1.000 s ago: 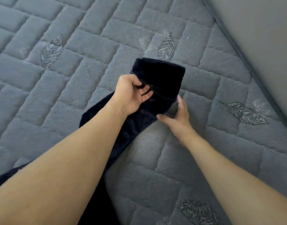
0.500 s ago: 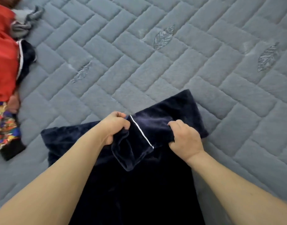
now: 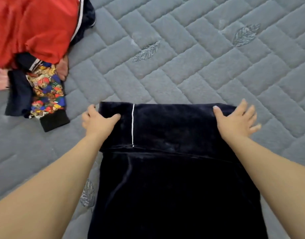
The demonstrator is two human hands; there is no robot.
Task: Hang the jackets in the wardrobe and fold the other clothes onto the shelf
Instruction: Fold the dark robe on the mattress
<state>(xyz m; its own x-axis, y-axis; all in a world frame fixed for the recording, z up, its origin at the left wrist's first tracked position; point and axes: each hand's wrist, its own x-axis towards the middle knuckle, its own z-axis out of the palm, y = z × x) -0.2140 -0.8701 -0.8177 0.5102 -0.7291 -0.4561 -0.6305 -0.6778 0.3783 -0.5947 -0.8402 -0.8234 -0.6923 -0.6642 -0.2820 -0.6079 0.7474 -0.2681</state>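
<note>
A dark navy velvet garment (image 3: pixel 174 169) with a thin white piping line lies flat on the grey quilted mattress (image 3: pixel 182 66). Its far end is folded back toward me into a band. My left hand (image 3: pixel 98 121) sits at the band's left corner, thumb pressed on the fabric and fingers on the mattress beside the edge. My right hand (image 3: pixel 237 121) lies flat with fingers spread on the band's right corner. Both forearms reach in from the bottom and cover parts of the garment's sides.
A pile of clothes lies at the upper left: a red garment (image 3: pixel 36 26) over dark pieces, and a colourful cartoon-print garment (image 3: pixel 46 92) with a black cuff. Bare mattress with stitched leaf motifs stretches beyond and to the right of the navy garment.
The navy garment's end, gripped and bunched in both hands earlier, now lies folded over and spread wide. Both hands have slid apart to its corners and flattened. My view has shifted toward the clothes pile.
</note>
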